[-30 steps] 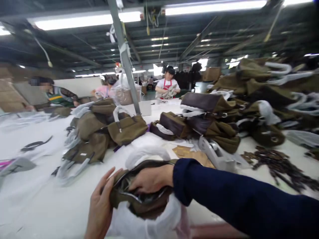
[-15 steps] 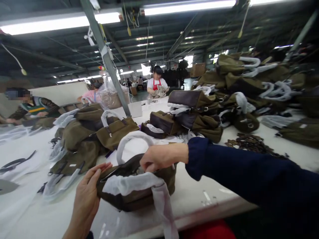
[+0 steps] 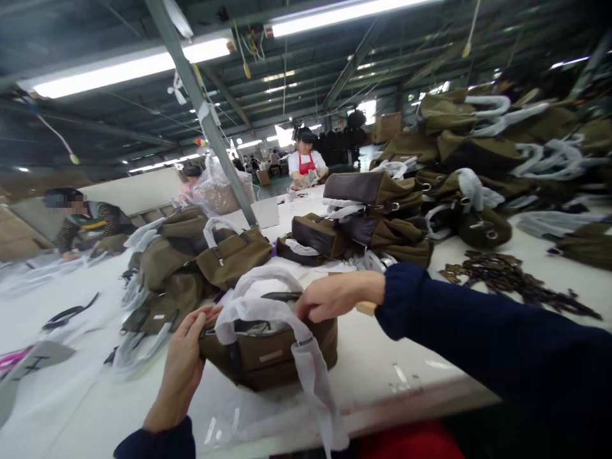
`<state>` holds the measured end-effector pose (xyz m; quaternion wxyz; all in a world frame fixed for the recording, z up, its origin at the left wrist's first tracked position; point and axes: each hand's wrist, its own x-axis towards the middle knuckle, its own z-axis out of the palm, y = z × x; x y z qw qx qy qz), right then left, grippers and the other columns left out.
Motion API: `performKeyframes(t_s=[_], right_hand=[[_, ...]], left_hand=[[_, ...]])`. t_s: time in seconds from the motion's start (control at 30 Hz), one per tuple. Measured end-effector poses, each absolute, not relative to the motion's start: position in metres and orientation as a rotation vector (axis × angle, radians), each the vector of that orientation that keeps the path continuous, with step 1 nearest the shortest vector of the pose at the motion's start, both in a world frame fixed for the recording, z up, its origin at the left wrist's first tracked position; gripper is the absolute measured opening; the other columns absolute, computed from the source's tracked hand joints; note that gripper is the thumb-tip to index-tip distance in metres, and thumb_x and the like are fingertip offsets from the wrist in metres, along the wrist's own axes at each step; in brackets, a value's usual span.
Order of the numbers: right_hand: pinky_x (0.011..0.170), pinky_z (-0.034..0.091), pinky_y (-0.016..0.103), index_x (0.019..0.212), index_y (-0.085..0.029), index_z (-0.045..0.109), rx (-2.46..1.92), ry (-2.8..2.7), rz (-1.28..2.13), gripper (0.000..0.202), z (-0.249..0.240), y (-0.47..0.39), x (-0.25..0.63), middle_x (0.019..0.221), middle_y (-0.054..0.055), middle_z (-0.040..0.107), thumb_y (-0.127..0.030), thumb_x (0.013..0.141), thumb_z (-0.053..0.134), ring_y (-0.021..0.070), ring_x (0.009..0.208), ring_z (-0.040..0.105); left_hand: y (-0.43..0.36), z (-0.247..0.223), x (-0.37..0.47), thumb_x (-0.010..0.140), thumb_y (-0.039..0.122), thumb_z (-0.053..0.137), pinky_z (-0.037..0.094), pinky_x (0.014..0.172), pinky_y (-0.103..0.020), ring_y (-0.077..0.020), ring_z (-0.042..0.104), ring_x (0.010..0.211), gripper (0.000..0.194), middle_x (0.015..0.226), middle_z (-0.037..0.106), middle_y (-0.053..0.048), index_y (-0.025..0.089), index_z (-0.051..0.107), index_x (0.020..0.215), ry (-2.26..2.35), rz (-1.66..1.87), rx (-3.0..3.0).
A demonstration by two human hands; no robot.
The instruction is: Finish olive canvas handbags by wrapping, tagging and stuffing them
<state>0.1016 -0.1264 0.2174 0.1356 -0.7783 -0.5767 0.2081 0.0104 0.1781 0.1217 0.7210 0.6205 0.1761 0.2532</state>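
An olive-green bag (image 3: 268, 360) with dark trim and white-wrapped handles (image 3: 265, 310) stands upright near the table's front edge. Its top is partly open, with pale material showing inside. My left hand (image 3: 184, 357) grips the bag's left end, fingers on the upper edge and thumb in front. At the right end of the opening, my right hand (image 3: 327, 298) has its fingers curled in against the rim, behind the wrapped handle. Whether it pinches the rim or something small there is hidden.
Olive bags lie piled at the left (image 3: 162, 268) and high at the right (image 3: 459, 153). Dark chains (image 3: 507, 274) lie on the white table (image 3: 382, 382) at right. A slanted metal post (image 3: 210, 121) rises beyond. People work across the table.
My right hand has come up out of the bag's opening to its right rim. The bag's front now faces me more, and the near handle stands higher. The view has shifted left.
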Motion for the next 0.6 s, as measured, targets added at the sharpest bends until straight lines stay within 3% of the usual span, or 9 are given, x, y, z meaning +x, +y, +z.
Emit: performKeyframes(t_s=[0.17,0.27,0.37,0.47,0.6], right_hand=[[0.071,0.045,0.022,0.112,-0.02,0.069,-2.165,-1.356,0.306,0.027,0.218,-0.172,0.097,0.101,0.004,0.072,-0.029,0.09,0.058,0.0151,0.084,0.064],[0.066,0.044,0.024,0.107,-0.02,0.067,-2.269,-1.029,0.094,0.032,0.192,-0.193,0.107,0.095,0.005,0.071,-0.042,0.085,0.065,0.0165,0.078,0.062],[0.06,0.045,0.023,0.099,-0.017,0.064,-2.172,-0.834,0.193,0.038,0.156,-0.205,0.112,0.084,0.005,0.069,-0.051,0.083,0.065,0.0157,0.072,0.062],[0.047,0.044,0.021,0.092,-0.015,0.058,-1.896,-0.607,0.456,0.046,0.127,-0.205,0.105,0.071,0.003,0.066,-0.061,0.088,0.053,0.0131,0.056,0.059],[0.039,0.038,0.018,0.08,-0.013,0.058,-1.671,-0.589,0.584,0.048,0.121,-0.189,0.091,0.057,0.0,0.058,-0.06,0.091,0.05,0.0083,0.042,0.05]], left_hand=[[0.184,0.114,0.018,0.078,0.037,0.069,0.056,0.077,-0.033,-0.0261,0.069,0.097,0.031,0.104,0.072,-0.009,0.02,0.064,0.103,0.427,0.612,1.429],[0.186,0.117,0.011,0.075,0.047,0.069,0.053,0.085,-0.041,-0.0293,0.065,0.101,0.043,0.108,0.068,-0.011,0.018,0.063,0.107,0.475,0.857,1.813],[0.183,0.135,-0.001,0.074,0.056,0.066,0.051,0.085,-0.041,-0.0279,0.064,0.094,0.048,0.103,0.067,-0.009,0.018,0.064,0.104,0.462,1.066,2.153],[0.175,0.166,-0.006,0.073,0.057,0.065,0.052,0.078,-0.036,-0.0257,0.065,0.083,0.044,0.09,0.071,-0.005,0.02,0.068,0.096,0.252,0.691,2.339],[0.158,0.204,0.009,0.078,0.048,0.067,0.053,0.077,-0.031,-0.0264,0.066,0.092,0.038,0.101,0.073,-0.005,0.021,0.07,0.105,-0.129,-0.271,2.324]])
